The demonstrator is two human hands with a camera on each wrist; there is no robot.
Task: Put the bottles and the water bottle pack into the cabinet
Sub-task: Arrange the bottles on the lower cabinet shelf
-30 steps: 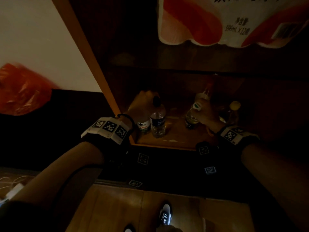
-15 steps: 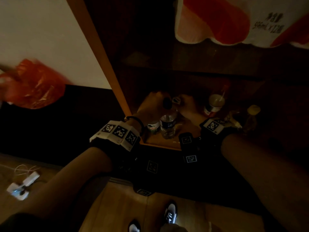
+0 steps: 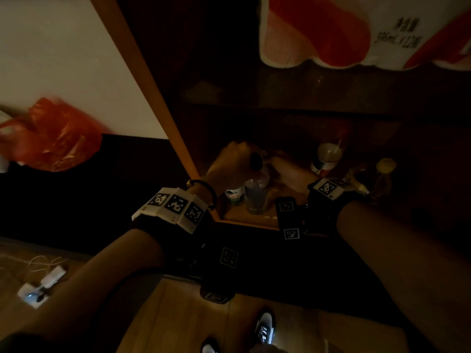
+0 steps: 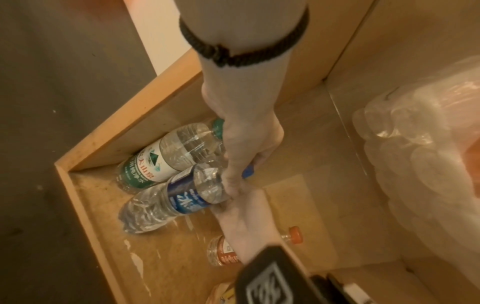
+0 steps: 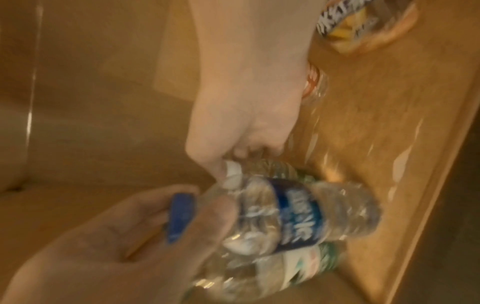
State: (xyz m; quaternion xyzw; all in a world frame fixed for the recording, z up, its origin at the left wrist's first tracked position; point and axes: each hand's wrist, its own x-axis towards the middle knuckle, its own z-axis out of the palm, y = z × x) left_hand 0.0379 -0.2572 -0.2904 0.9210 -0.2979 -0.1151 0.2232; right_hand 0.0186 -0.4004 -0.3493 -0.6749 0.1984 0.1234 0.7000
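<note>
A blue-label water bottle [image 3: 256, 197] [image 4: 182, 197] [image 5: 298, 211] stands at the front left of the cabinet's bottom shelf [image 3: 244, 219], beside a green-label bottle [image 3: 234, 196] [image 4: 153, 164]. My left hand [image 3: 229, 161] [image 4: 241, 144] grips the blue-label bottle's neck around its blue cap [image 5: 179, 216]. My right hand [image 3: 290, 171] [image 5: 246, 113] reaches in from the right, fingers curled onto that bottle's shoulder. An orange-cap bottle [image 3: 326, 156] [image 4: 223, 255] and a yellow-cap bottle [image 3: 382, 174] stand to the right. The water bottle pack [image 3: 356, 34] [image 4: 428, 154] rests on the shelf above.
The cabinet's wooden side panel [image 3: 153, 98] runs close along my left arm. An orange plastic bag [image 3: 51, 138] hangs at the left against the wall. A white power strip [image 3: 40, 286] lies on the floor at lower left. My shoes [image 3: 265, 327] are on the wooden floor.
My right hand has let go of the orange-cap bottle and moved left onto the blue-label bottle. The left hand has stayed on that bottle's neck.
</note>
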